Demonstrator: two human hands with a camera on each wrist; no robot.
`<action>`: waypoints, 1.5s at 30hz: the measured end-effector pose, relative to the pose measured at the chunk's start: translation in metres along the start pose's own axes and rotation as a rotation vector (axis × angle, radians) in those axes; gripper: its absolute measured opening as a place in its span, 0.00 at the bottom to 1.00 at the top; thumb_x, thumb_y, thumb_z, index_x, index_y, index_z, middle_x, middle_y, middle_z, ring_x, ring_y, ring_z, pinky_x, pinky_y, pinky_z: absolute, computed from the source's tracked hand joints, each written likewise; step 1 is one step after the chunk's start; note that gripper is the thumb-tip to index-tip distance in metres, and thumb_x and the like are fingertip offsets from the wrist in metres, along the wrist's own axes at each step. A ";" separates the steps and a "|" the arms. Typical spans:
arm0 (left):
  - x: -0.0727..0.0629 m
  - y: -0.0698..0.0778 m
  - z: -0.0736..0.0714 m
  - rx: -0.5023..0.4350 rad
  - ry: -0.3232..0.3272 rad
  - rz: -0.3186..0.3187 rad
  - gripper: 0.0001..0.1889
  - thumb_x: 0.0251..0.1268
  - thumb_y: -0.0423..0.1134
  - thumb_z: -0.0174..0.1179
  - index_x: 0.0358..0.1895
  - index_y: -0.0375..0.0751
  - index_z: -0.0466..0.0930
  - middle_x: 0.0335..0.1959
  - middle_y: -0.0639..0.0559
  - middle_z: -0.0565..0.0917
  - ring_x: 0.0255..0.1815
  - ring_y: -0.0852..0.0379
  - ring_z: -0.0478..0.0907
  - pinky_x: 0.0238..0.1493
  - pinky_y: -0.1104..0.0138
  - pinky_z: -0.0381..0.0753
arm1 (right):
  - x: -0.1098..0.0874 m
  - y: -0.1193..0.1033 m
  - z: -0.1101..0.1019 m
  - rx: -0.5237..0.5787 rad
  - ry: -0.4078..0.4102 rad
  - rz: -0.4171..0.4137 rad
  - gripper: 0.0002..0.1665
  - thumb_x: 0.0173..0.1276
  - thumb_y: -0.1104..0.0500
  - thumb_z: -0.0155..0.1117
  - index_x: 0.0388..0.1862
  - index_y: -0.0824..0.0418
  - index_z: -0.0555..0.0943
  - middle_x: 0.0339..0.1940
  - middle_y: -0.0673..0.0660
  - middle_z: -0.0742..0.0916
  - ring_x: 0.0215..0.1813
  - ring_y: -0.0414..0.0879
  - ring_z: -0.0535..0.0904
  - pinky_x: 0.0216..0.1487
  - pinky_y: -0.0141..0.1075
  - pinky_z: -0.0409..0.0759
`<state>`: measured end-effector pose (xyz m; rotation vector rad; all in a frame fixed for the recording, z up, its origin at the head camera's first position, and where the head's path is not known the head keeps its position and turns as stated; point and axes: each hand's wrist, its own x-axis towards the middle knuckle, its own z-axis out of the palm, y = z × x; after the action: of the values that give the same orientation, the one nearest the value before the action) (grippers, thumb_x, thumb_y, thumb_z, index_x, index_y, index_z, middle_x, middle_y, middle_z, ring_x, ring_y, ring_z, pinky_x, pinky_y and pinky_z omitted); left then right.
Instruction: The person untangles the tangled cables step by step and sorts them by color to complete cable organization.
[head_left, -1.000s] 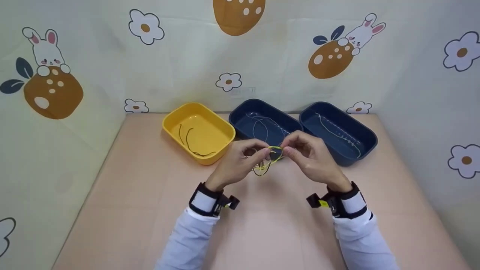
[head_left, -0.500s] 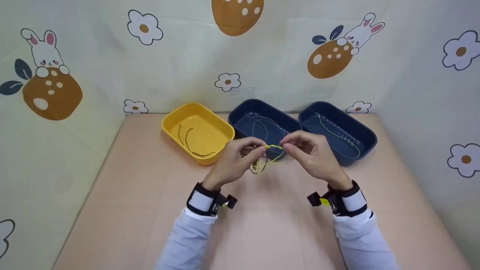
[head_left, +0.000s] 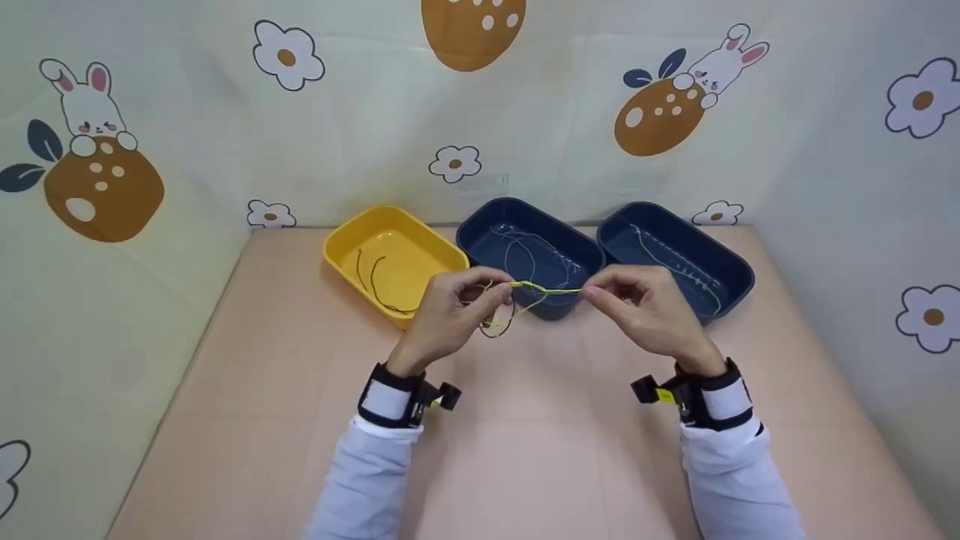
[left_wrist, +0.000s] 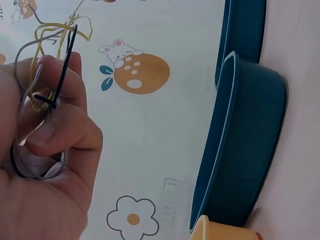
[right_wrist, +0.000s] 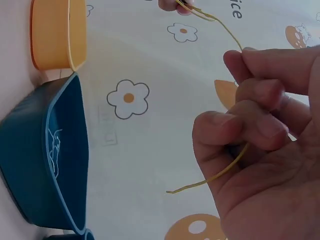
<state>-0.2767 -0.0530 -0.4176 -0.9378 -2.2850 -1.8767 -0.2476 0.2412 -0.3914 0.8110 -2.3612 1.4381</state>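
In the head view a yellow wire [head_left: 562,290] stretches between both hands above the bins. My left hand [head_left: 454,315] pinches a tangled bundle with thumb and forefinger. The left wrist view shows yellow strands in it, a black wire [left_wrist: 66,65] and a grey wire [left_wrist: 18,62], with loops hanging in the palm. My right hand [head_left: 649,311] pinches the yellow wire between thumb and forefinger. In the right wrist view a loose yellow end [right_wrist: 192,186] passes behind the curled fingers and sticks out below them.
A yellow bin [head_left: 412,259] holds dark wires. Beside it a middle blue bin [head_left: 551,306] holds thin pale wires, and a right blue bin [head_left: 739,296] holds a greenish wire [head_left: 671,271]. All stand on the pinkish table [head_left: 517,450] against the printed back wall.
My hands have moved apart, the left one leftward and the right one rightward. The small yellow loop between them has drawn out into a nearly straight strand.
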 end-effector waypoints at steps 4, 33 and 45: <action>0.000 0.000 -0.002 0.024 -0.002 0.011 0.09 0.79 0.39 0.64 0.51 0.39 0.90 0.37 0.48 0.91 0.27 0.59 0.82 0.30 0.72 0.83 | 0.002 0.002 -0.003 -0.111 0.031 -0.071 0.09 0.74 0.66 0.71 0.37 0.54 0.91 0.32 0.49 0.90 0.32 0.40 0.80 0.36 0.25 0.78; -0.005 -0.005 -0.027 0.016 0.092 0.006 0.07 0.75 0.40 0.68 0.47 0.47 0.94 0.32 0.51 0.90 0.23 0.54 0.77 0.25 0.73 0.73 | -0.008 0.009 -0.045 -0.217 0.303 -0.001 0.06 0.71 0.70 0.72 0.37 0.60 0.91 0.29 0.55 0.88 0.33 0.37 0.79 0.36 0.24 0.74; -0.008 -0.006 -0.038 0.050 0.164 0.002 0.08 0.74 0.39 0.69 0.49 0.44 0.93 0.37 0.45 0.93 0.30 0.43 0.83 0.31 0.72 0.83 | -0.011 0.016 -0.057 -0.186 0.378 0.040 0.04 0.69 0.74 0.71 0.37 0.70 0.89 0.31 0.56 0.85 0.33 0.39 0.76 0.35 0.23 0.73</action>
<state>-0.2859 -0.0909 -0.4153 -0.7500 -2.2234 -1.8123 -0.2517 0.3006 -0.3818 0.4040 -2.1853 1.2347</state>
